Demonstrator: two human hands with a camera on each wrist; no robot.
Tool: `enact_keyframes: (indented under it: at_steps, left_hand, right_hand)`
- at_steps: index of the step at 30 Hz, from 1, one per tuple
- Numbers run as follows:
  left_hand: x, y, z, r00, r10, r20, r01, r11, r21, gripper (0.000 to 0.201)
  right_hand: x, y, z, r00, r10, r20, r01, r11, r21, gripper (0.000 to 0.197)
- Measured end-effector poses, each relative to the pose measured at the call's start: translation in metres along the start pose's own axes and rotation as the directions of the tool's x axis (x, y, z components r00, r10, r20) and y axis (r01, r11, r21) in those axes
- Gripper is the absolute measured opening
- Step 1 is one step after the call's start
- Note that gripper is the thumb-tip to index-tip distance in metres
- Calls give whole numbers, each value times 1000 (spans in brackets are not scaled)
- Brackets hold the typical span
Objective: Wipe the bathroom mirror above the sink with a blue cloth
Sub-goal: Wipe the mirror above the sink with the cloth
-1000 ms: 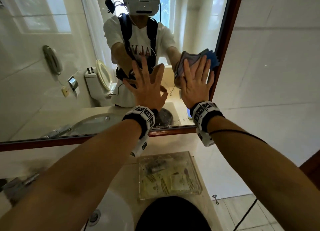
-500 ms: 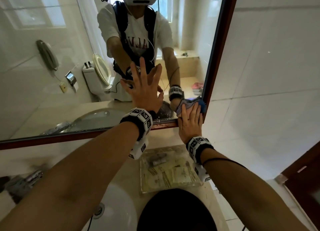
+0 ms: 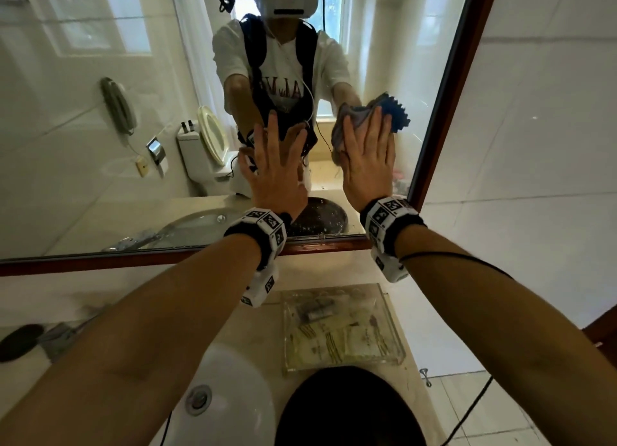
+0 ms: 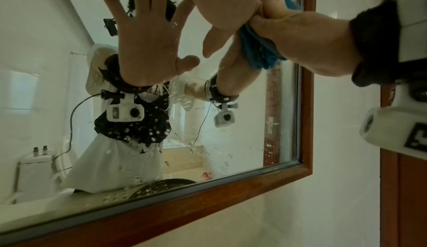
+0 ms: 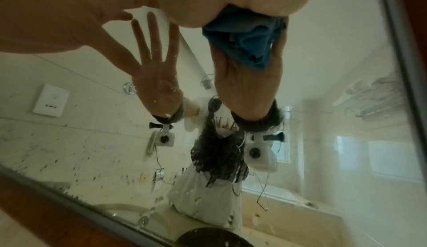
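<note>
The mirror [image 3: 100,151] has a brown wooden frame [image 3: 447,95] and hangs over the sink. My right hand [image 3: 367,155] lies flat with straight fingers and presses the blue cloth [image 3: 397,115] against the glass near the right frame edge. The cloth bunches out beyond my fingertips and under my palm [image 5: 245,46]. My left hand [image 3: 277,168] rests flat on the glass just left of it, fingers spread, holding nothing. The left wrist view shows the cloth [image 4: 256,50] under my right hand [image 4: 305,37], with white spots on the lower glass [image 4: 143,137].
A white sink [image 3: 227,395] sits below with a faucet [image 3: 56,338] at the left. A clear tray [image 3: 340,328] of toiletries lies on the counter under my right wrist. Tiled wall [image 3: 534,145] runs to the right of the mirror.
My right hand slid the cloth down to the mirror's lower right corner, then back up beside the right frame edge. My left hand stayed flat on the glass.
</note>
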State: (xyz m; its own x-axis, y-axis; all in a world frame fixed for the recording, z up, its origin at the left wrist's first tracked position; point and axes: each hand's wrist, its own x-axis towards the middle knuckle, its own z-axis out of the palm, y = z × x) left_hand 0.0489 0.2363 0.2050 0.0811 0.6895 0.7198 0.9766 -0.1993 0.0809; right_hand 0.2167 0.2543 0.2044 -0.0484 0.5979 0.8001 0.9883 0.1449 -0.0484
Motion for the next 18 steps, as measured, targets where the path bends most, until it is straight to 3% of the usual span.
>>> enact_keyframes:
  at_steps: [5, 8, 9, 11, 14, 18]
  left_hand:
    - [-4, -9, 3, 999, 26, 37, -28, 999, 43, 90]
    - [-5, -7, -5, 998, 37, 53, -35, 999, -41, 64]
    - [-5, -6, -5, 998, 31, 47, -28, 997, -67, 66]
    - [-5, -9, 0, 999, 37, 38, -36, 999, -33, 61]
    - [-4, -10, 6, 999, 25, 32, -27, 999, 45, 87]
    - [-3, -6, 6, 998, 35, 48, -37, 999, 40, 95]
  right_hand:
    - [-26, -18, 23, 987, -158, -11, 158, 987, -30, 60]
    - [-81, -17, 46, 950, -293, 109, 300, 953, -52, 58]
    - [-104, -13, 54, 933, -317, 172, 331, 942, -58, 60]
    - [-143, -8, 68, 912, -296, 283, 329, 942, -73, 69]
    - [-156, -6, 75, 910, -236, 341, 287, 952, -108, 76]
    - [-124, -8, 61, 949, -206, 239, 243, 960, -136, 78]
